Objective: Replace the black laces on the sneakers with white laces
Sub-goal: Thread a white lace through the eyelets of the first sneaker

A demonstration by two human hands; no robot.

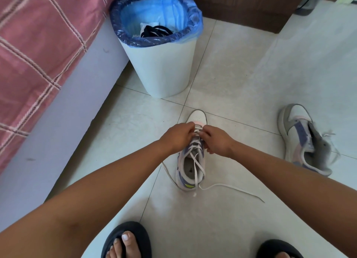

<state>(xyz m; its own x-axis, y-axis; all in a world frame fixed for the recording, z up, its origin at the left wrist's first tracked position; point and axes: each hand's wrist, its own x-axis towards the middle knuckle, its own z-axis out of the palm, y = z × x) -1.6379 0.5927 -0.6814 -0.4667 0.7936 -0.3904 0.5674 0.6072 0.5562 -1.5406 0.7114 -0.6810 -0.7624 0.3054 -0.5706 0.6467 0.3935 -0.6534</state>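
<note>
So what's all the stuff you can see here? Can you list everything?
Sneaker being laced: one, white with purple, on the floor at centre, toe pointing away.
White lace: one, partly threaded, ends trailing on the tiles.
Second sneaker: one, white, grey and purple, lying at the right.
Waste bin: one, white with a blue liner, beside the bed.
Black laces: a bundle, inside the bin.
Bed cover: one, pink checked, at the left.
Slippers: two, black, on the person's feet.
Left hand: pinches the lace near the toe.
Right hand: pinches the lace opposite.
</note>
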